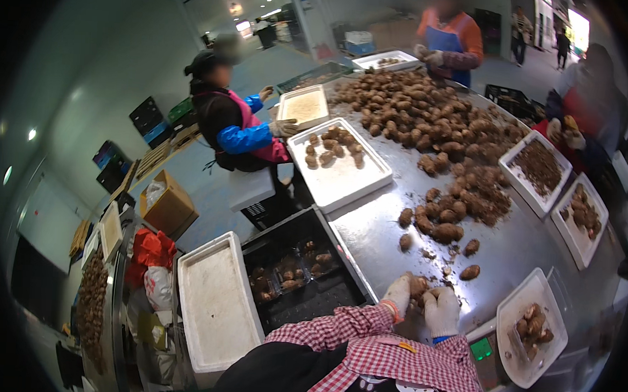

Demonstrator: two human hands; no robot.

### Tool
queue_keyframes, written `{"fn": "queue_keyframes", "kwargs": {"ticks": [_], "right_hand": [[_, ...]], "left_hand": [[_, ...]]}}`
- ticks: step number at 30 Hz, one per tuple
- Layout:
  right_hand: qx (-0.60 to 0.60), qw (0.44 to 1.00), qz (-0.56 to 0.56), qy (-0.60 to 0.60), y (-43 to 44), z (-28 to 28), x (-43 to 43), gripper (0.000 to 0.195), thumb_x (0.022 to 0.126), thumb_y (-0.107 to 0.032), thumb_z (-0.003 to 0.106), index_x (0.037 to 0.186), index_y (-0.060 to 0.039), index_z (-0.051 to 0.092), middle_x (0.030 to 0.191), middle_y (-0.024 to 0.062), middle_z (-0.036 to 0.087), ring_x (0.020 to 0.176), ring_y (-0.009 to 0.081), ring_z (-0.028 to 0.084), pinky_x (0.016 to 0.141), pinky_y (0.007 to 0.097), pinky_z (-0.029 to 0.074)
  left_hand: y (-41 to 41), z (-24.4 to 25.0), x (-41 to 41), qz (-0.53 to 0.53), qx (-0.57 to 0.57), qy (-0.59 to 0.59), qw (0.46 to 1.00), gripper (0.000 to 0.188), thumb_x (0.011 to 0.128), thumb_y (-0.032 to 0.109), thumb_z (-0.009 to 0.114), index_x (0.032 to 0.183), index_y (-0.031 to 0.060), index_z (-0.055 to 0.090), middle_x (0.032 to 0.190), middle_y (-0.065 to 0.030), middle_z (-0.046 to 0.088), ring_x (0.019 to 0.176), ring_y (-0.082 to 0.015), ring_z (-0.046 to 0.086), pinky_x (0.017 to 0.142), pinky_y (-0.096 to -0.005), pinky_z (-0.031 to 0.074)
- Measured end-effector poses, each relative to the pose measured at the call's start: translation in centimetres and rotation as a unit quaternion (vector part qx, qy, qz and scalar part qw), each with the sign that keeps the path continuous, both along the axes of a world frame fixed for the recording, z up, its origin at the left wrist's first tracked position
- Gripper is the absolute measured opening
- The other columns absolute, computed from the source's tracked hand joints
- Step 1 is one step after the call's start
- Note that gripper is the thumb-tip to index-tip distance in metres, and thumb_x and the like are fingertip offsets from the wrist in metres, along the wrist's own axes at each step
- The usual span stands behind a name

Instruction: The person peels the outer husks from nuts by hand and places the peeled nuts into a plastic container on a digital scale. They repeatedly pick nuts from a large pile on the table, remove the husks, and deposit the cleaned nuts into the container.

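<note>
On the metal table [370, 235], near its front edge, my gloved left hand [398, 295] grips a brown taro corm [418, 287]. My gloved right hand [442, 311] is close against the corm's right side; its fingers are bent, and whether it holds anything is hidden. Just beyond lie loose corms [470, 272] and crumbs of soil. A large heap of corms [418, 106] covers the table's far part. To the right, a white tray [506, 343] on a scale with a green display [480, 349] holds a clear plastic box [518, 342] with several corms.
Left of my arms are a black crate [309, 301] with clear packs of corms and a white foam tray [217, 297]. Another foam tray [340, 192] holds corms beside a seated co-worker [238, 119]. Two more co-workers stand across the table. Foam trays [545, 206] line its right side.
</note>
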State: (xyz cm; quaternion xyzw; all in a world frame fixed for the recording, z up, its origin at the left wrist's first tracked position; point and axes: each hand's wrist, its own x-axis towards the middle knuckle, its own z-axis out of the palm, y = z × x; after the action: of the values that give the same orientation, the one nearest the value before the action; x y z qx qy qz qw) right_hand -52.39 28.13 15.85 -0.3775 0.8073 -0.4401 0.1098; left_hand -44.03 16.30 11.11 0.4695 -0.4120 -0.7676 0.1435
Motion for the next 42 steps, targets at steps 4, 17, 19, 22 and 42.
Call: {"fn": "queue_keyframes", "kwargs": {"ticks": [4, 17, 19, 22, 42], "right_hand": [[0.091, 0.995, -0.032, 0.003, 1.0, -0.4, -2.4, 0.031, 0.086, -0.027, 0.069, 0.074, 0.0011, 0.071, 0.078, 0.0196, 0.066, 0.078, 0.0388, 0.066, 0.077, 0.0467, 0.053], [0.135, 0.981, 0.083, -0.110, 1.4, 2.7, -2.7, 0.044, 0.092, -0.043, 0.061, 0.107, -0.0041, 0.074, 0.112, 0.0204, 0.069, 0.110, 0.0380, 0.063, 0.099, 0.0451, 0.049], [0.180, 0.969, 0.079, -0.151, 1.4, 2.9, -2.3, 0.047, 0.092, -0.044, 0.063, 0.098, 0.0016, 0.073, 0.097, 0.0232, 0.069, 0.094, 0.0368, 0.067, 0.086, 0.0440, 0.052], [0.105, 0.978, 0.067, -0.165, 1.3, 2.1, -1.6, 0.042, 0.092, -0.038, 0.066, 0.090, 0.0044, 0.070, 0.081, 0.0213, 0.066, 0.077, 0.0342, 0.066, 0.072, 0.0432, 0.049], [0.113, 0.993, -0.007, 0.034, 1.3, 0.0, -3.3, 0.041, 0.087, -0.029, 0.060, 0.122, -0.0076, 0.064, 0.104, 0.0209, 0.068, 0.099, 0.0410, 0.065, 0.090, 0.0488, 0.051]], "left_hand": [[0.3, 2.0, 0.1, 0.040, 0.031, 0.056, 0.997, 0.039, 0.100, 0.045, 0.048, 0.096, 0.0118, 0.066, 0.076, -0.0033, 0.063, 0.051, -0.0147, 0.052, 0.043, -0.0286, 0.039], [1.3, 4.2, -0.1, 0.009, -0.252, 0.048, 0.967, 0.038, 0.102, 0.042, 0.045, 0.118, 0.0123, 0.062, 0.100, -0.0048, 0.067, 0.075, -0.0193, 0.063, 0.062, -0.0316, 0.051], [1.2, 4.0, -0.1, -0.040, -0.313, 0.022, 0.949, 0.038, 0.102, 0.039, 0.045, 0.118, 0.0098, 0.063, 0.103, -0.0063, 0.067, 0.084, -0.0215, 0.064, 0.073, -0.0319, 0.053], [0.8, 4.1, -0.4, -0.150, -0.160, 0.038, 0.975, 0.037, 0.103, 0.036, 0.046, 0.118, 0.0078, 0.064, 0.109, -0.0098, 0.065, 0.095, -0.0220, 0.063, 0.084, -0.0322, 0.052], [-0.7, 4.1, 0.1, -0.034, 0.150, 0.301, 0.941, 0.058, 0.087, 0.058, 0.073, 0.118, 0.0092, 0.063, 0.104, -0.0080, 0.067, 0.089, -0.0216, 0.063, 0.070, -0.0357, 0.052]]}}
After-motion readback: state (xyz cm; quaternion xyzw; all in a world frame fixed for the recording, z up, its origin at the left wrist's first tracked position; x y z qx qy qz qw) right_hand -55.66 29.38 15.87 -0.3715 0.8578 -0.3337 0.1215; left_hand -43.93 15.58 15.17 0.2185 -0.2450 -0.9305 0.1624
